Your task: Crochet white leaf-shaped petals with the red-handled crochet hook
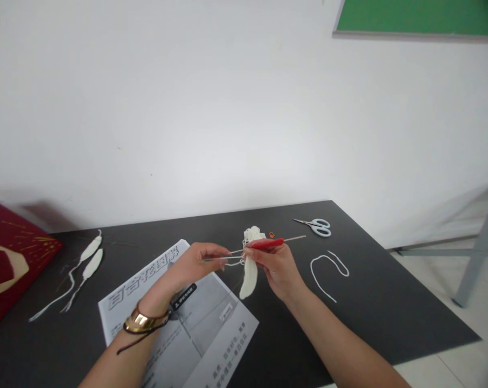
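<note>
Near the middle of the table, my right hand (278,267) is closed on a red-handled crochet hook (268,244). A cream-white crocheted petal-shaped piece (249,277) hangs at its fingertips, and a bundle of white yarn (252,234) lies just behind. My left hand (203,260) pinches white yarn strands (235,257) between thumb and fingers. Those strands run taut across to the work at my right fingers. The hook's tip is too small to make out. A thin pale length (295,237) sticks out to the right past the red handle.
A printed sheet (211,334) lies under my left arm on the black table (373,318). Two finished white petals (91,248) with yarn tails lie left, beside a red box (13,258). Scissors (319,226), a loose white yarn piece (314,272) and an orange bit (272,235) are rightward.
</note>
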Action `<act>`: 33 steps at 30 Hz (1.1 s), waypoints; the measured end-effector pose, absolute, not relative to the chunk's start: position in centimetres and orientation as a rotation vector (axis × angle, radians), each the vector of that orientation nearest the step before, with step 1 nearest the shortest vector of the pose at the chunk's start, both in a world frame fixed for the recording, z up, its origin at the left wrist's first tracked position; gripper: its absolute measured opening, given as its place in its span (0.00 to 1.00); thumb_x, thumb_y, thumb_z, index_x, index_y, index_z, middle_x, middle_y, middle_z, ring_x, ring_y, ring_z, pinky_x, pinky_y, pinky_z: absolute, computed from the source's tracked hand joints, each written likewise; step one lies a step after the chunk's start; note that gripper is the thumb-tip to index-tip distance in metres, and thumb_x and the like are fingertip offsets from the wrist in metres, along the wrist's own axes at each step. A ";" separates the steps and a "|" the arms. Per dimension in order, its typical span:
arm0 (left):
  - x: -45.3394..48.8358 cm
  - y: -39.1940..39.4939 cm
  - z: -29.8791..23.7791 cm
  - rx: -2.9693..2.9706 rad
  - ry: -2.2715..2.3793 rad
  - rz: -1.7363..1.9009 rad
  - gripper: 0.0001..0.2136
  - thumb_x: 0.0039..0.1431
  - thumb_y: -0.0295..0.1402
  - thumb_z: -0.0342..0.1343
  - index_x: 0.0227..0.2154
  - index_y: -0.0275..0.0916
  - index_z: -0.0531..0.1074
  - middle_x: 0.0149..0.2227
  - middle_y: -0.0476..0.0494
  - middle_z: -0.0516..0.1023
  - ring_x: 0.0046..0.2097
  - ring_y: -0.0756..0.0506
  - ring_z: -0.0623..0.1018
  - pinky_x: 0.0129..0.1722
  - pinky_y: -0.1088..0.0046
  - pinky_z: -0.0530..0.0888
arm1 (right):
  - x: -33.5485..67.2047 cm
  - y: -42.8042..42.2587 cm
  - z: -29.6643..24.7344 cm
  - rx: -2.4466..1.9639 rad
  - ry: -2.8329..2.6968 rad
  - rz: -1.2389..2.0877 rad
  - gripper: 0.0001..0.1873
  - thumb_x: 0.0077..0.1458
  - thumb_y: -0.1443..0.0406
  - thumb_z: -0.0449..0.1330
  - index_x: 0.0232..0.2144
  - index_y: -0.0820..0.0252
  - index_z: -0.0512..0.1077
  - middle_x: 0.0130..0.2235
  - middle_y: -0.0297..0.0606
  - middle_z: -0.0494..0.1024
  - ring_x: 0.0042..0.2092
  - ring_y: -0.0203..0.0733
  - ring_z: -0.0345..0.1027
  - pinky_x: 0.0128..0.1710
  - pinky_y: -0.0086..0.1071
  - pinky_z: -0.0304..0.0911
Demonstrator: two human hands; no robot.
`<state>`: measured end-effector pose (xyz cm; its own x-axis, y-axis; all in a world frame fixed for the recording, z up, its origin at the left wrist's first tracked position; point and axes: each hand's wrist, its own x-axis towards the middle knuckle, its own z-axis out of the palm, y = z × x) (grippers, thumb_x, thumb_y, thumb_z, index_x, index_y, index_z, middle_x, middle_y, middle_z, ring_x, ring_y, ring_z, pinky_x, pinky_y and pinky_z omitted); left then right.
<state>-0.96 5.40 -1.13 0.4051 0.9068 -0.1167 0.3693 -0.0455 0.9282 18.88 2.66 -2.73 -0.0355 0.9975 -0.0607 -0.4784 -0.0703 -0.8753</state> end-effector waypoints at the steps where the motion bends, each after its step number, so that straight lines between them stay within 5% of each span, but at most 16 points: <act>1: -1.1 5.6 -1.3 1.657 1.202 0.713 0.09 0.48 0.34 0.61 0.32 0.38 0.79 0.29 0.44 0.79 0.34 0.44 0.75 0.35 0.71 0.68 | 19.0 2.7 -2.8 -0.881 -0.821 1.452 0.08 0.37 0.66 0.71 0.25 0.62 0.79 0.23 0.36 0.79 0.26 0.37 0.70 0.28 0.31 0.63; 6: -1.3 6.0 -2.2 1.732 1.335 0.988 0.04 0.48 0.31 0.60 0.25 0.41 0.79 0.30 0.44 0.75 0.37 0.43 0.73 0.43 0.67 0.67 | 19.3 3.0 -2.9 -0.933 -0.866 1.345 0.07 0.36 0.66 0.71 0.24 0.61 0.79 0.24 0.36 0.80 0.27 0.38 0.71 0.30 0.32 0.64; 11: -1.7 6.2 -2.0 1.615 1.201 1.210 0.16 0.44 0.27 0.60 0.40 0.42 0.77 0.46 0.41 0.71 0.54 0.39 0.65 0.56 0.63 0.59 | 19.7 3.0 -2.0 -0.899 -0.820 1.452 0.07 0.36 0.67 0.71 0.24 0.63 0.79 0.23 0.36 0.80 0.25 0.36 0.71 0.26 0.28 0.63; 16: -4.0 6.7 -1.4 1.326 0.853 1.230 0.18 0.47 0.29 0.54 0.43 0.41 0.74 0.30 0.46 0.74 0.34 0.46 0.73 0.39 0.66 0.71 | 21.7 3.3 -0.3 -0.849 -0.753 1.533 0.10 0.32 0.67 0.73 0.23 0.64 0.79 0.22 0.36 0.79 0.24 0.35 0.71 0.27 0.28 0.67; 20: -6.4 7.0 -1.3 1.138 0.706 1.111 0.12 0.49 0.31 0.54 0.37 0.39 0.76 0.22 0.49 0.68 0.22 0.52 0.66 0.20 0.77 0.65 | 23.2 2.7 2.3 -0.855 -0.849 1.597 0.11 0.32 0.68 0.73 0.23 0.64 0.78 0.21 0.37 0.79 0.23 0.37 0.72 0.25 0.29 0.67; 22: -6.6 6.9 -1.0 1.100 0.691 0.961 0.12 0.49 0.29 0.57 0.37 0.34 0.77 0.22 0.45 0.71 0.23 0.50 0.69 0.21 0.75 0.66 | 23.4 2.0 4.0 -0.851 -0.941 1.614 0.10 0.34 0.67 0.72 0.23 0.64 0.78 0.22 0.36 0.79 0.23 0.37 0.73 0.25 0.28 0.68; 25: -4.6 5.9 0.3 1.077 0.684 0.822 0.13 0.51 0.26 0.59 0.40 0.30 0.77 0.33 0.35 0.78 0.36 0.43 0.77 0.35 0.69 0.72 | 23.0 1.0 6.4 -0.855 -1.059 1.603 0.09 0.34 0.67 0.72 0.23 0.64 0.78 0.21 0.36 0.79 0.22 0.36 0.72 0.23 0.26 0.66; 28: -0.5 4.1 2.7 1.048 0.598 0.846 0.15 0.58 0.36 0.54 0.46 0.36 0.74 0.45 0.35 0.76 0.47 0.41 0.74 0.44 0.68 0.71 | 22.2 0.3 8.1 -0.851 -1.138 1.602 0.10 0.34 0.67 0.72 0.23 0.65 0.78 0.21 0.37 0.79 0.22 0.36 0.72 0.21 0.24 0.64; 30: 2.1 2.9 4.7 1.018 0.516 0.844 0.21 0.62 0.45 0.46 0.49 0.38 0.72 0.48 0.36 0.74 0.47 0.41 0.73 0.42 0.65 0.73 | 21.9 -0.1 9.0 -0.807 -1.142 1.606 0.09 0.35 0.68 0.72 0.24 0.65 0.78 0.22 0.37 0.79 0.23 0.36 0.73 0.23 0.25 0.66; 33: 3.7 2.0 7.6 0.832 0.340 0.749 0.25 0.61 0.48 0.42 0.44 0.32 0.73 0.41 0.34 0.74 0.35 0.45 0.74 0.22 0.74 0.73 | 22.7 -0.7 10.4 -0.724 -1.116 1.588 0.07 0.38 0.69 0.71 0.24 0.66 0.78 0.22 0.36 0.79 0.23 0.36 0.73 0.24 0.27 0.69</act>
<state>3.71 2.03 7.62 0.6983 0.7158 0.0099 -0.4633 0.4414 0.7684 22.68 -0.71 10.44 -0.2995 0.9511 0.0761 -0.3938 -0.0506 -0.9178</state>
